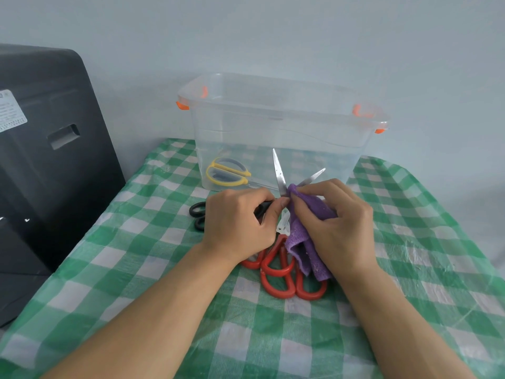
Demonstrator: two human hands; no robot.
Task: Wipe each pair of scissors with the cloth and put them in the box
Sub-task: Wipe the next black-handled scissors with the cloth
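Note:
My left hand (237,217) grips black-handled scissors (278,170) with the blades spread apart and pointing up toward the box. My right hand (333,222) pinches a purple cloth (303,236) against the base of the right blade. The black handle loops (197,214) stick out left of my left hand. The clear plastic box (278,127) with orange clips stands behind, with yellow-handled scissors (228,172) lying inside it. Red-handled scissors (281,274) lie on the table under my hands, partly covered by the cloth.
A green and white checked tablecloth (410,242) covers the table. A large black appliance (49,149) stands at the left edge. A pale wall rises behind the box.

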